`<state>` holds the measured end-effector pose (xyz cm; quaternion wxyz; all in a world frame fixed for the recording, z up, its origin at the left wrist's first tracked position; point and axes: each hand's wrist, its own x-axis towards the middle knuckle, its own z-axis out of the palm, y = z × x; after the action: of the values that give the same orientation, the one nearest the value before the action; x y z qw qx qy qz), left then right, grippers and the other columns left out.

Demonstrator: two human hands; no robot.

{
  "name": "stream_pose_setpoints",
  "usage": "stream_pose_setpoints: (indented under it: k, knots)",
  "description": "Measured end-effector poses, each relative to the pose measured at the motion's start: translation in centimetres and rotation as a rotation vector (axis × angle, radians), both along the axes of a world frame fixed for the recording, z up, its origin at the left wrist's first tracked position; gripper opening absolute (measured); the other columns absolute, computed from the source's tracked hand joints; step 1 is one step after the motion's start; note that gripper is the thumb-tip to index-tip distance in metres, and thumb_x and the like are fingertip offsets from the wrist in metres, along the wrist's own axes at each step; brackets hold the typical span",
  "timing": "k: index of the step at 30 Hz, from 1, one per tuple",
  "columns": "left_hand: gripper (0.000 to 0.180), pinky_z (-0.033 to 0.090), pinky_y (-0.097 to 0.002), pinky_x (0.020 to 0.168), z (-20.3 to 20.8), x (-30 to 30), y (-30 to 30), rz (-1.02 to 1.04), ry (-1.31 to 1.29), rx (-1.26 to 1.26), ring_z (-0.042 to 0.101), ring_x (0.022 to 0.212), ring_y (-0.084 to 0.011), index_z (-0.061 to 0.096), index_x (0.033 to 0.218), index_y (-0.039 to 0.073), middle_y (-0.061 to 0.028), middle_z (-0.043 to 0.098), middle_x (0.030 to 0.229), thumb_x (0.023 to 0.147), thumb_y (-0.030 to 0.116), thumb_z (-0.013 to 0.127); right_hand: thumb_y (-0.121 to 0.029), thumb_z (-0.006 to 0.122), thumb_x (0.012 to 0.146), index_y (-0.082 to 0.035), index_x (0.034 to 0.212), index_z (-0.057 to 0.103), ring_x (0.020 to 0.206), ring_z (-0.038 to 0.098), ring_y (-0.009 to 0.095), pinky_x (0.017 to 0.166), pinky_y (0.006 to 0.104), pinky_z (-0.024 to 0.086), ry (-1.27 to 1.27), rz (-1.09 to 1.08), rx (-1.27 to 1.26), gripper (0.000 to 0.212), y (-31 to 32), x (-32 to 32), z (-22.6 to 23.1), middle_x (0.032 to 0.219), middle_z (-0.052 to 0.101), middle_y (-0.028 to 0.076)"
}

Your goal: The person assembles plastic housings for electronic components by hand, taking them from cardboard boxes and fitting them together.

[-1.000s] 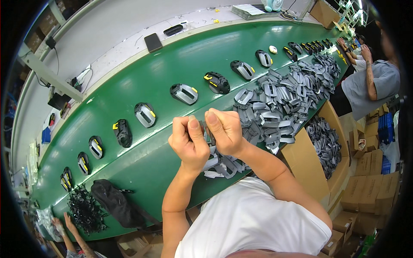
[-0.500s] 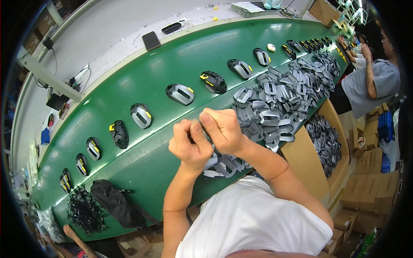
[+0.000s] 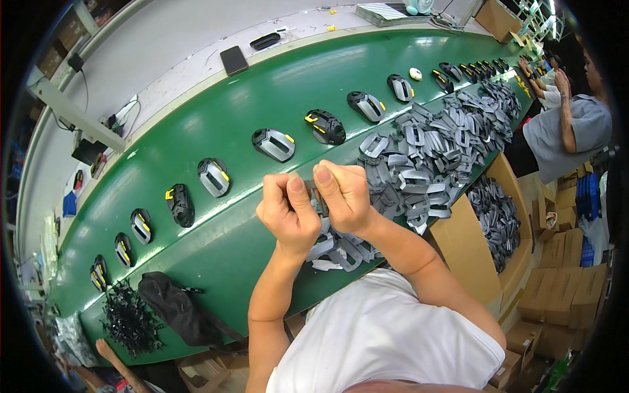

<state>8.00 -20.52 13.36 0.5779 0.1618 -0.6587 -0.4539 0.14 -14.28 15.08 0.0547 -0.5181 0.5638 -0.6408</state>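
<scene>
My left hand (image 3: 288,208) and my right hand (image 3: 345,196) are raised close together over the near side of the green bench. Both are closed, thumbs up, pinching a small grey plastic piece (image 3: 313,188) from either side. Fingers hide most of it. Beneath and beside my hands lie loose grey plastic shell parts (image 3: 346,252), with a larger heap of the same parts (image 3: 419,141) to the right. Beyond my hands is a spaced row of computer-mouse-shaped housings, such as a grey one (image 3: 274,145) and a black one with yellow parts (image 3: 325,126).
The green bench (image 3: 229,118) curves across the view. At near left are a black bag (image 3: 171,304) and a pile of small black parts (image 3: 131,321). An open carton (image 3: 465,245) of grey parts stands at right. Co-workers (image 3: 567,124) are at far right; another person's hand (image 3: 103,349) shows lower left.
My thumbs have shifted and my hands have turned slightly, so a bit of the grey plastic piece now shows between them. The housings on the bench stay in place.
</scene>
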Motion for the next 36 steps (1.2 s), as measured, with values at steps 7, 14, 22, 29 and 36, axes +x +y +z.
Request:
stream_pose_setpoints:
  k: [7, 14, 22, 29, 36]
  knots:
    - [0.016, 0.035, -0.0237, 0.039, -0.6, -0.1, 0.2, 0.118, -0.042, -0.14, 0.046, 0.041, -0.0102, 0.045, 0.074, 0.001, -0.0051, 0.046, 0.051, 0.089, 0.005, 0.051, -0.017, 0.045, 0.094, 0.001, 0.062, 0.046, 0.04, 0.04, 0.021, 0.04, 0.0318, 0.032, -0.03, 0.046, 0.112, 0.036, -0.6, -1.0, -0.5, 0.049, 0.043, 0.01]
    - [0.018, 0.034, -0.0221, 0.041, -0.9, -0.8, -0.1, 0.005, 0.003, 0.013, 0.042, 0.043, -0.0069, 0.043, 0.076, 0.0, -0.0027, 0.047, 0.053, 0.091, 0.008, 0.048, -0.016, 0.045, 0.093, 0.001, 0.062, 0.046, 0.04, 0.037, 0.016, 0.041, 0.0308, 0.031, -0.142, 0.01, -0.018, 0.035, -0.5, -0.6, -1.0, 0.048, 0.043, 0.008]
    - [0.014, 0.029, -0.0197, 0.042, 1.3, 0.9, -1.5, -0.334, -0.112, 0.259, 0.04, 0.046, -0.0032, 0.045, 0.083, 0.001, -0.0004, 0.049, 0.053, 0.093, 0.011, 0.048, -0.015, 0.046, 0.091, 0.004, 0.071, 0.052, 0.043, 0.044, 0.008, 0.042, 0.0261, 0.034, -0.105, 0.193, 0.323, 0.028, 1.4, -2.0, 2.1, 0.054, 0.051, 0.005]
    - [0.014, 0.027, -0.0179, 0.041, 2.4, 1.8, -2.3, -0.598, -0.237, 0.432, 0.042, 0.047, -0.0012, 0.044, 0.085, 0.002, -0.0007, 0.053, 0.055, 0.091, 0.012, 0.052, -0.009, 0.047, 0.085, 0.004, 0.084, 0.055, 0.046, 0.053, 0.007, 0.041, 0.0203, 0.043, -0.506, 0.548, 0.546, 0.016, 2.1, -2.5, 3.0, 0.063, 0.056, 0.004]
    - [0.018, 0.027, -0.0172, 0.041, 2.6, 2.2, -2.3, -0.652, -0.264, 0.478, 0.04, 0.047, -0.0001, 0.043, 0.081, 0.003, -0.0002, 0.052, 0.054, 0.09, 0.012, 0.055, -0.008, 0.046, 0.086, 0.005, 0.079, 0.057, 0.045, 0.053, 0.007, 0.042, 0.0205, 0.044, -0.398, 0.503, 0.544, 0.019, 2.6, -2.3, 3.1, 0.055, 0.052, 0.001]
